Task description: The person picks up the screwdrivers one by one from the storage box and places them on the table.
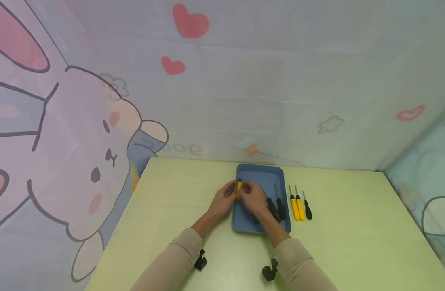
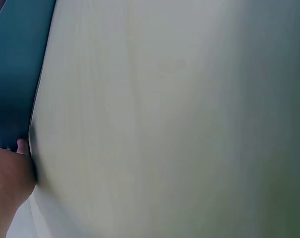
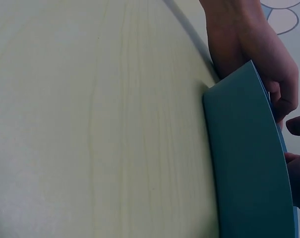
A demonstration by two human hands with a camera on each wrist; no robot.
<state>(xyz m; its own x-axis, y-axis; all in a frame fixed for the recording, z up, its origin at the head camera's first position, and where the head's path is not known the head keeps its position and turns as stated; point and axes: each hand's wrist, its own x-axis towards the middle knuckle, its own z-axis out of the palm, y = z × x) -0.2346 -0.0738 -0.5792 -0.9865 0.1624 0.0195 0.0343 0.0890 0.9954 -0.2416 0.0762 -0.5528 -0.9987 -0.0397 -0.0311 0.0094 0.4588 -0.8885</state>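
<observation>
Over the left side of the blue tray [image 1: 261,169], both hands meet at a yellow-and-black screwdriver [image 1: 239,185], held with its black part pointing away. My left hand [image 1: 223,202] grips it from the left, at the tray's rim. From the right, the fingers of my right hand [image 1: 253,197] pinch it; the fingers hide much of it. Black screwdrivers [image 1: 279,206] lie in the tray's right half, partly behind the right wrist. In the left wrist view, the left hand [image 2: 10,173] shows beside the tray wall [image 2: 21,74]. The right wrist view catches the left hand [image 3: 259,49] bent over the tray edge [image 3: 249,148].
Right of the tray, two yellow-handled screwdrivers [image 1: 297,208] and a smaller black-handled screwdriver [image 1: 308,211] lie side by side on the pale wooden table [image 1: 353,226]. A printed cloth [image 1: 262,81] hangs behind the table.
</observation>
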